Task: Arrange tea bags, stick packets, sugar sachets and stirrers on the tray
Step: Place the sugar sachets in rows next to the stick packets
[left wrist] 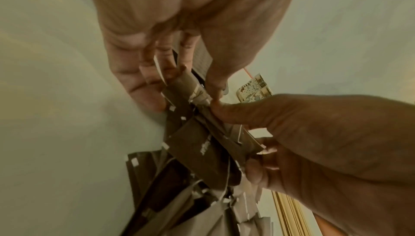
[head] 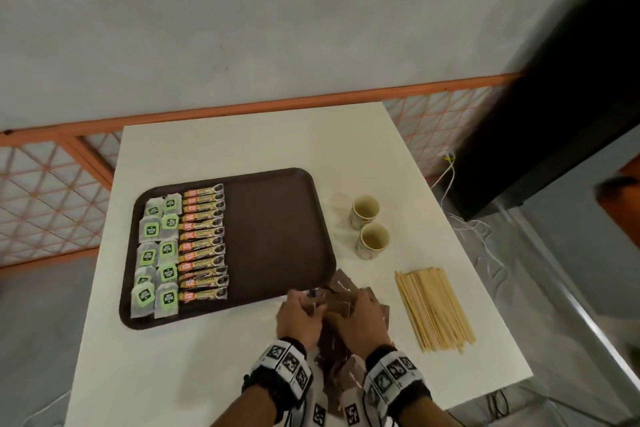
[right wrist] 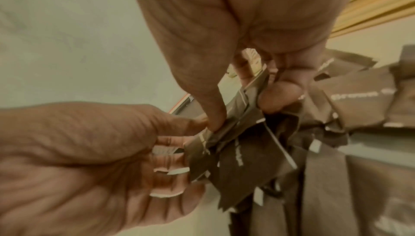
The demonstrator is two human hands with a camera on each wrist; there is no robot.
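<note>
A brown tray [head: 277, 229] holds green-labelled tea bags [head: 156, 253] in its left columns and a column of stick packets [head: 202, 236] beside them; its right half is bare. Brown sugar sachets [head: 341, 284] lie in a loose pile on the white table by the tray's near right corner. My left hand [head: 299, 317] and right hand [head: 360, 317] meet over the pile. In the left wrist view my left hand [left wrist: 184, 90] pinches a bunch of sachets [left wrist: 191, 144]. The right wrist view shows my right hand [right wrist: 247, 108] pinching the same bunch [right wrist: 242, 165]. Wooden stirrers [head: 434, 308] lie right of the pile.
Two paper cups [head: 365, 211] [head: 374, 241] stand right of the tray, beyond the stirrers. The table's right edge [head: 485, 270] runs close to the stirrers, with cables on the floor past it. A wall and an orange lattice panel are behind the table.
</note>
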